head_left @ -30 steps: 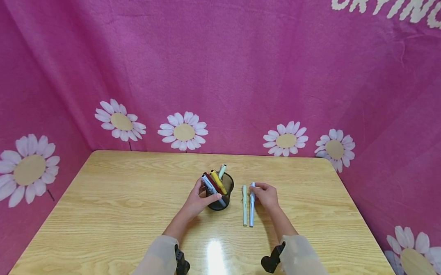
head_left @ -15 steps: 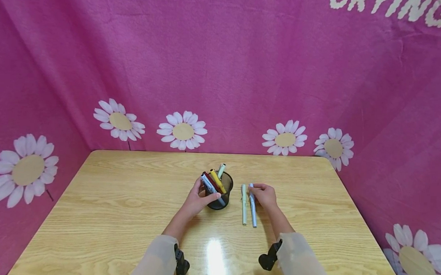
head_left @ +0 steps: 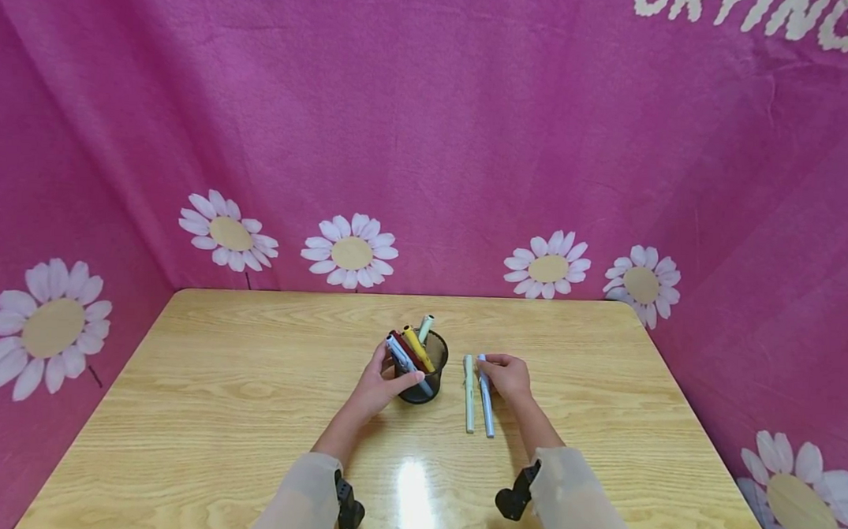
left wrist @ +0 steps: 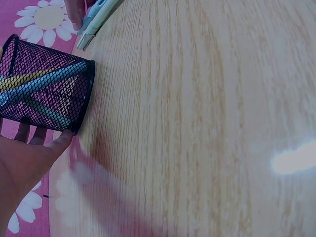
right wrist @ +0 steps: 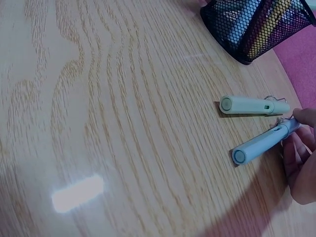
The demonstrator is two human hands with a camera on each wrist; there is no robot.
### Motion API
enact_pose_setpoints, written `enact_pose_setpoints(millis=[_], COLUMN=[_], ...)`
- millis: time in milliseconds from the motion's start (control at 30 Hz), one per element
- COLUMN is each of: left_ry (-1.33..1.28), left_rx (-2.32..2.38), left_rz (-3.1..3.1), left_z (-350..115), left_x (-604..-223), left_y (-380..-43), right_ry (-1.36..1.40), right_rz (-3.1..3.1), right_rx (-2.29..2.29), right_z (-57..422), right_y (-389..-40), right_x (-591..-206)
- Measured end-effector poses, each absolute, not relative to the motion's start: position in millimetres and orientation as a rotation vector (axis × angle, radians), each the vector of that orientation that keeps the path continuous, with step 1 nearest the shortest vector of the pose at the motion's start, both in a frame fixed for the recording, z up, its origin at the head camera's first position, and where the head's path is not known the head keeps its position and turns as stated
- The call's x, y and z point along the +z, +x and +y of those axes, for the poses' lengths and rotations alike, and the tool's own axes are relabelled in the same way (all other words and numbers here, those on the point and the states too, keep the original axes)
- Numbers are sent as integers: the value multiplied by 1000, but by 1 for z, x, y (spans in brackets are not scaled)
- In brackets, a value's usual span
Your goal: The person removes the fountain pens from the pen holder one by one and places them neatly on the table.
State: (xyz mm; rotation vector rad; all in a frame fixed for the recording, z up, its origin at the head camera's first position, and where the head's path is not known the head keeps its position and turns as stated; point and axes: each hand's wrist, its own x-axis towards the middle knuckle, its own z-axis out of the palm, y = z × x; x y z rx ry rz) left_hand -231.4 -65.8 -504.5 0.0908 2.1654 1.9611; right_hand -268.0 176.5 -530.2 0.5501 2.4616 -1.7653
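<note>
My left hand (head_left: 374,390) holds a black mesh pen cup (left wrist: 54,96) from its left side, thumb and fingers around the wall. Inside it lean a light blue pen, a dark red pen, a yellow pen (head_left: 419,346) and a pale green pen (head_left: 427,326). To the right of the cup, another pale green pen (right wrist: 247,105) lies on the table. Beside that one is a second light blue pen (right wrist: 259,146), slightly slanted. The thumb and fingers of my right hand (head_left: 508,377) pinch its far, clip end; its near end appears to rest on the wood.
The wooden table (head_left: 247,415) reaches back to a pink curtain (head_left: 436,139) printed with white daisies. Black wrist cameras sit on both forearms, the right one (head_left: 517,493) low above the table. A bright light reflection (head_left: 417,501) shows near the front.
The light blue pen in my right hand has turned from lying parallel to the green pen to a slant, its near end shifted right. The left hand and cup have stayed put.
</note>
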Motion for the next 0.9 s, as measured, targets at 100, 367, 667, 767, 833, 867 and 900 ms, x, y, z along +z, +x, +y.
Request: enact_pose_setpoints(millis=[100,367,667,767,833,867,900], left_ry=[98,112,89,97,101,103,103], left_rx=[1963,1946,1949,1955,1956,1956,1955], left_rz=[2144,2136,2143,2143,2144,2145,2146], left_z=[-67,-68,-68,-68,-67,-67,-67], left_x=[-494,-477,-477,-477,-477,-477,-477], left_y=[-228,-220,-218,-218,-218,-218,-218], right_ry=[549,534,506,479,456,440,423], right_rz=[2484,2540,2531,2553,2572,2580,2592], right_rx=[-1744,-1690,-1702,-1692,-1697,-1703,-1704], right_z=[176,174,173,174,175,175,176], right_y=[-267,-264,-259,-259,-259,-259,-259], right_x=[-530,-528,-522,-520,-518,-518,-517])
